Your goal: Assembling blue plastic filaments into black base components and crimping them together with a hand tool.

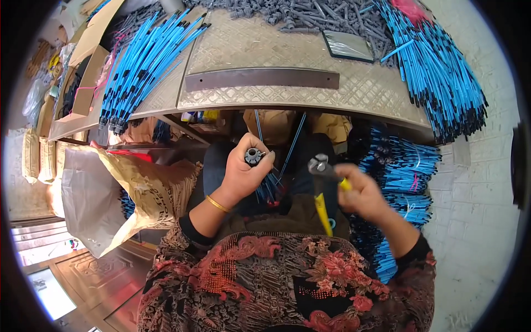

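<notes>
My left hand is closed around a dark grey, round notched plastic fitting, held upright over my lap. Thin blue rods stick out beyond and below that hand; how they join the fitting is hidden. In my right hand is a pair of yellow-handled pincers. Their metal head points left, apart from the fitting. One handle lies in my fingers while the other hangs down, so the handles are spread. The right hand is slightly blurred.
A table spans the far side, bearing a dark metal strip, grey plastic parts and blue rod bundles. More bundles are stacked right of my legs. An open paper sack stands at left.
</notes>
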`<state>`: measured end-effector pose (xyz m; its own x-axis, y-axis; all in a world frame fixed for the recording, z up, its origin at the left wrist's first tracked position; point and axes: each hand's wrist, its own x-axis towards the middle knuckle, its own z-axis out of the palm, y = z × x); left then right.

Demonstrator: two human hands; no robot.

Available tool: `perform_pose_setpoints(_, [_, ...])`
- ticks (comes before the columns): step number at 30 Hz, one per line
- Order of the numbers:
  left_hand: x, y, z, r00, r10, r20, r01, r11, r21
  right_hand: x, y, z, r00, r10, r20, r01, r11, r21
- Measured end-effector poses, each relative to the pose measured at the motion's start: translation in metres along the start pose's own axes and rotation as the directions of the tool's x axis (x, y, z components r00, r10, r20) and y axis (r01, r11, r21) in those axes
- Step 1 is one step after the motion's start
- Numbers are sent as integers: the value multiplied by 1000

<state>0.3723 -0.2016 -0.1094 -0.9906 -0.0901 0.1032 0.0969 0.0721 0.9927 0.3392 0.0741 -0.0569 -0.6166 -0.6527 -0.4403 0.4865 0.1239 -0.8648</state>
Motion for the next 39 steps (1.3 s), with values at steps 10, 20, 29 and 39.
perform_pose_setpoints(10, [6,-3,2,1000,7,19,-7,1000,10,-2,45,30,978,210,-6,-200,942,269])
perform_pose_setpoints(20, [-6,5,14,993,56,108,-59,998,22,22,-63,11,737,-485,471,420,-218,-881])
perform_pose_setpoints(29, [-3,6,9,981,17,193,-30,997,67,45,-73,6,655,-438,616,325,-572,-753])
perform_pose_setpoints(39, [-6,6,8,988,-43,148,26,993,117,49,-72,11,646,-398,652,322,-633,-705])
